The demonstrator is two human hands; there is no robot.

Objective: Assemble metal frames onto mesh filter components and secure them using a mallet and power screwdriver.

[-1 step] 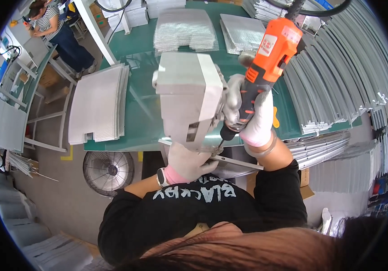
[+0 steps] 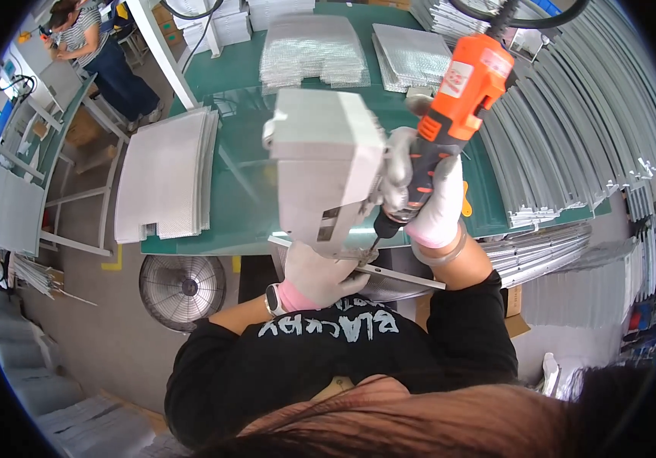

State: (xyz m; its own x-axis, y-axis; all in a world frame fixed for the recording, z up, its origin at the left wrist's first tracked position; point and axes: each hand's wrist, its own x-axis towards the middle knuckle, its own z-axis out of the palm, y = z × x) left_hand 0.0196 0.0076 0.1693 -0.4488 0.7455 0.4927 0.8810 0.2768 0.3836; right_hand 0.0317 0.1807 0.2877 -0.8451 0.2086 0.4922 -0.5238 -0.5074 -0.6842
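My right hand [image 2: 428, 202], in a white glove, grips an orange and black electric screwdriver [image 2: 457, 99] whose cable rises out of the top of the view. Its bit points down-left onto the lower edge of a grey sheet-metal panel [image 2: 328, 168] held tilted over the near edge of the green table [image 2: 236, 206]. My left hand [image 2: 320, 276], in a white glove with a pink cuff, holds the panel's bottom edge from below, just left of the bit. A narrow metal strip [image 2: 400, 276] runs along under the panel.
Stacks of perforated metal sheets lie at the table's left [image 2: 164, 175] and far side [image 2: 312, 49]. Long metal strips [image 2: 557, 153] are piled along the right. A floor fan [image 2: 181, 288] stands under the table. Another person [image 2: 91, 46] works at the top left.
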